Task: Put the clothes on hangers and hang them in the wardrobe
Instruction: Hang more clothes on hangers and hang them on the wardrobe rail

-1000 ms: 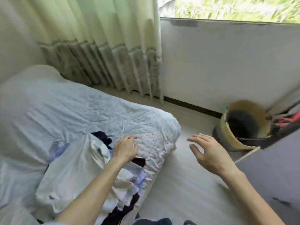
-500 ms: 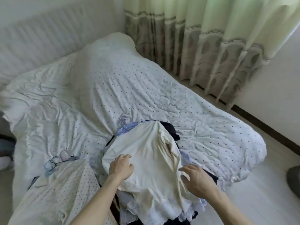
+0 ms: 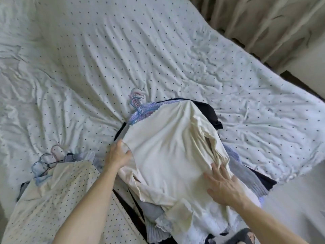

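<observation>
A cream garment [image 3: 168, 148] lies on top of a pile of clothes at the near edge of the bed. Under it show a blue striped garment [image 3: 146, 110] and dark clothes [image 3: 209, 111]. Hanger hooks [image 3: 136, 97] in blue and pink stick out beyond the pile's far side. My left hand [image 3: 117, 154] grips the cream garment's left edge, fingers tucked under the cloth. My right hand [image 3: 223, 185] lies on its right side with fingers spread over a bunched fold. A dotted cream garment [image 3: 58, 196] lies at the near left, with more hangers [image 3: 45, 162] beside it.
The bed [image 3: 158, 50] is covered by a white, dark-dotted quilt, rumpled all over. A curtain [image 3: 263, 20] hangs at the far right, with a strip of floor [image 3: 299, 199] to the right of the bed. A sandalled foot [image 3: 242, 236] shows at the bottom edge.
The view has swung from the window and floor down onto the bed. My right hand came from mid-air onto the cream garment; my left slid to the garment's left edge.
</observation>
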{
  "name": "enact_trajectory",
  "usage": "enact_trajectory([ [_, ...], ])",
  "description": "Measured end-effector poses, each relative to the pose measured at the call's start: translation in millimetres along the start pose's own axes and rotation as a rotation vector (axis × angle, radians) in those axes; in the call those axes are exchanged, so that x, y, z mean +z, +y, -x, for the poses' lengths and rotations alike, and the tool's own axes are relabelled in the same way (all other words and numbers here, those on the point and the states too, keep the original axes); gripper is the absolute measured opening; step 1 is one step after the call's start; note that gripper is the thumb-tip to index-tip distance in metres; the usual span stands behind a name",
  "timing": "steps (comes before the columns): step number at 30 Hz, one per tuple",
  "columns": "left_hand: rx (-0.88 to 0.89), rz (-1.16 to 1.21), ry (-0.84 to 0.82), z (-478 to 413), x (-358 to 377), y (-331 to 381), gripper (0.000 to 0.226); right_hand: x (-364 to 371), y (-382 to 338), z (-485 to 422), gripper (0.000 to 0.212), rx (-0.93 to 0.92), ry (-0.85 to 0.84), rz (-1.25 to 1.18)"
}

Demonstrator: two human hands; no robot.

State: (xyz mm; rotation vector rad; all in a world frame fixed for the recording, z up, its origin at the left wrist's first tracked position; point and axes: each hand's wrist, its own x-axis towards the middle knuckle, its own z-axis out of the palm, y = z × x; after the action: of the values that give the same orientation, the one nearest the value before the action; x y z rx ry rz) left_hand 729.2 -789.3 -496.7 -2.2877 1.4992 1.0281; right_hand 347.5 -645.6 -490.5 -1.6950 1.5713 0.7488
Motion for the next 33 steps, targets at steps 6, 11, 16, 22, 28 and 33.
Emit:
enact_trajectory([
  [6,-0.105,0.13,-0.06,-42,7,-8,0.076,0,-1,-7,0.043,0.029,-0.075,-0.126],
  [11,-0.025,0.09,0.139,-20,5,18,0.046,-21,5,3,0.045,0.054,-0.061,-0.324],
  [16,0.183,0.252,0.345,64,3,61,0.046,-59,3,44,0.047,0.133,0.071,-0.785],
  [22,0.674,0.266,0.077,217,57,175,0.035,-103,22,147,0.042,0.099,0.471,-1.316],
  [28,1.007,0.161,-0.094,352,96,279,0.036,-85,95,256,0.031,0.254,0.763,-1.532],
  [33,1.339,-0.012,-0.094,454,146,334,0.033,-18,167,350,0.02,0.416,1.031,-1.561],
])
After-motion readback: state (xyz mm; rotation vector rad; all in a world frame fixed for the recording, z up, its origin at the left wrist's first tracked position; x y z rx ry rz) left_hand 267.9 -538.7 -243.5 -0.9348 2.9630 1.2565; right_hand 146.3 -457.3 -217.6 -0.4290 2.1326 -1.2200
